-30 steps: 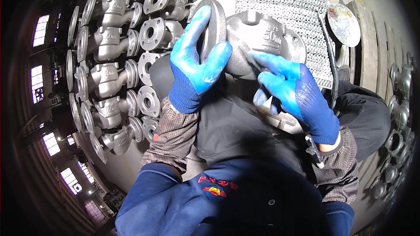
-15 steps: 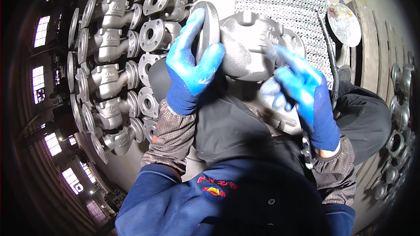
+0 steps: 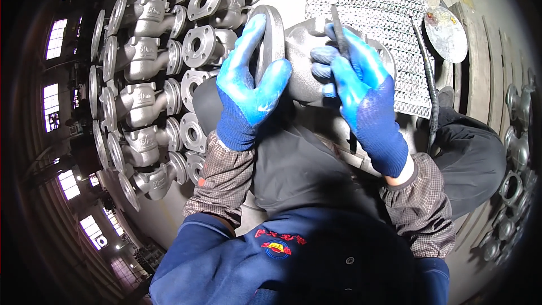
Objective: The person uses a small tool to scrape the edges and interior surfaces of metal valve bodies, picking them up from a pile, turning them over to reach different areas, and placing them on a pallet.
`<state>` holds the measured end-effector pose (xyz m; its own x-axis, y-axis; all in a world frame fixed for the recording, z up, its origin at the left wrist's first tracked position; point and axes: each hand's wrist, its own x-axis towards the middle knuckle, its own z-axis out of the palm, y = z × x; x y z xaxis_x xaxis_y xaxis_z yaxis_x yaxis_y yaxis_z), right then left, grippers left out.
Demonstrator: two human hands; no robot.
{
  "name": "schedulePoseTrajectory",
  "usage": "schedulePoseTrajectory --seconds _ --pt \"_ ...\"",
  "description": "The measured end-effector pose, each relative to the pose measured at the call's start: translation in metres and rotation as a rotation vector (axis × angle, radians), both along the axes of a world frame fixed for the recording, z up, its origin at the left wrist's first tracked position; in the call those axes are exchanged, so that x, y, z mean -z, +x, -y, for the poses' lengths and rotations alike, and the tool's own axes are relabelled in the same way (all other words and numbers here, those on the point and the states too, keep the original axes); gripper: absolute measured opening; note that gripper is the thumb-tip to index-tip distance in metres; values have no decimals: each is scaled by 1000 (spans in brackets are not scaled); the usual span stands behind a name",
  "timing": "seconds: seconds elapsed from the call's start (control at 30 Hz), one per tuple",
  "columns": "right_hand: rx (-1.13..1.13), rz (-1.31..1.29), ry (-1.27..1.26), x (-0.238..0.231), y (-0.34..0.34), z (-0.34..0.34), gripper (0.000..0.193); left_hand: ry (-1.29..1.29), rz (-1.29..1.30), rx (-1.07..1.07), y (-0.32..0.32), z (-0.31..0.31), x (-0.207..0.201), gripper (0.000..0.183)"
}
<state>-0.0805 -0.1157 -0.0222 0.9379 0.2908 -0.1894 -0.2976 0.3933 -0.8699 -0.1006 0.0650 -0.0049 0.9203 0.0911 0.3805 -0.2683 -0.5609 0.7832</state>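
A grey cast-metal valve body [image 3: 301,59] with round flanges lies in front of me, above my legs. My left hand [image 3: 248,76], in a blue coated glove, is closed round the rim of its left flange [image 3: 274,34], thumb on the near side. My right hand [image 3: 355,73], gloved alike, grips a narrow dark bar-shaped tool [image 3: 338,25] over the body's right part. The tool's far end points up and away, and a dark end shows below the hand. Whether the tool touches the casting I cannot tell. The glove hides much of the body's right side.
Rows of similar flanged valve castings [image 3: 141,56] stand close on the left. A patterned metal mat [image 3: 372,0] lies beyond the work. To the right are a dark hose [image 3: 427,73], a round pale plate [image 3: 446,34] and wooden slats [image 3: 479,73], with more metal parts [image 3: 516,147] farther right.
My right hand has moved left and up over the valve body, and the dark tool now points away from me. My left hand keeps its hold on the flange.
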Motion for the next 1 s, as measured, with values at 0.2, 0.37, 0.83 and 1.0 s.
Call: schedulePoseTrajectory --seconds 0.2,0.37,0.83,1.0 --pt "161 62 101 -8 17 42 39 -87 -27 -25 2 6 1 59" --pt "431 43 -206 24 32 99 44 -137 -29 -47 0 2 3 57" --pt "364 -396 68 143 20 94 20 56 -208 80 42 22 -34 56" --pt "343 -390 160 174 22 89 13 253 -178 220 40 2 -32 57"
